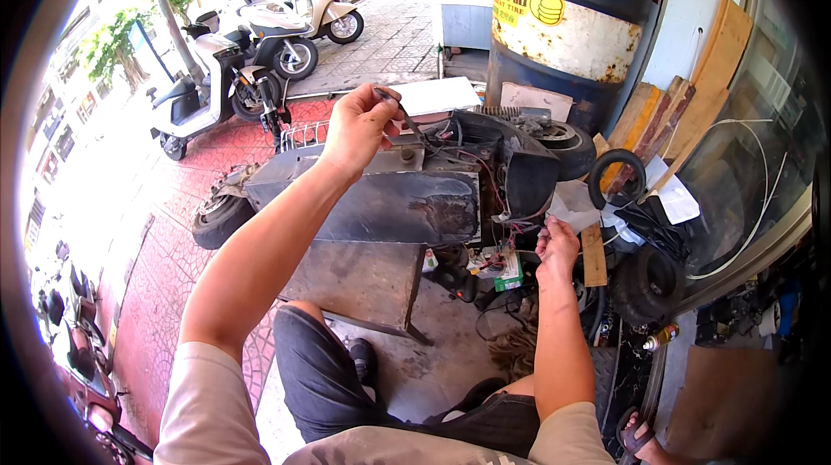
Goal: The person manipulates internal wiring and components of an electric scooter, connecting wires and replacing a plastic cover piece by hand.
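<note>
Clock pos. taken from middle of the tipped scooter (372, 205), which lies on its side dead ahead of the seated person, dark underside facing them, approx. center of view. L hand (353, 134) at 11 o'clock, above the scooter body: thumb + index pinched tight, no gap, on a thin dark strip (409, 121) running down to the frame; other fingers curled loosely. R hand (557, 250) at 4 o'clock, just beside the scooter's end: fingers bent in, thumb close to index; can't tell if it grips anything, tips too small, but thin wires (512, 221) are right next to it. Low metal bench (346, 279) at 7, nr side of scooter; can't tell if it bears the weight. One wheel (221, 221) at 9, the other (571, 153) btwn 2 and 3. Rusty drum (563, 45) approx. 1:30, wood planks (718, 58) at 2, small tyre (636, 166) at 3, bigger tyre (636, 288) plus spray can (663, 337) at 4. Another person's sandalled foot (639, 435) btwn 4 and 5. Parked scooters (216, 63) at 10, on/nr red paving (173, 231).
</note>
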Available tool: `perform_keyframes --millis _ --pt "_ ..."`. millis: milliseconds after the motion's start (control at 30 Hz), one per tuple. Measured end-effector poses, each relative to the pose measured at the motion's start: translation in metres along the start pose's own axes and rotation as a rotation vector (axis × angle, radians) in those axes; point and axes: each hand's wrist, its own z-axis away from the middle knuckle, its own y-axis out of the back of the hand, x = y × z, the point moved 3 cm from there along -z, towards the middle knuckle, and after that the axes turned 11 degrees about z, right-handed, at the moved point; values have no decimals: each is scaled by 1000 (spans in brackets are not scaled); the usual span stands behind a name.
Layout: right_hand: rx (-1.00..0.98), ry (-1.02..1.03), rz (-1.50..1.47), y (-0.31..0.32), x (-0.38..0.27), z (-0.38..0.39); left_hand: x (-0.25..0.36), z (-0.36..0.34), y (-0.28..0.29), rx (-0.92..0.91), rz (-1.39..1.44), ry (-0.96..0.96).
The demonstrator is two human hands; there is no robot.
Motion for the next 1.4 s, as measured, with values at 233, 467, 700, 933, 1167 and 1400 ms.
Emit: perform_keyframes --millis 233,467,700,933,1167,1400 --pt "93 611 744 6 -9 -2 -16 -4 -4 16 93 82" --pt "-41 1181 905 -58 -80 75 -40 -3 10 62 245 168" --pt "-153 1023 950 -62 -74 69 -47 0 10 100 396 53" --pt "-317 950 968 -52 -75 71 -49 8 6 95 362 -92" --pt "5 923 1015 -20 -79 43 -47 10 -8 49 141 -160" --pt "140 771 1052 17 -61 -1 -43 21 -27 17 -547 -392"
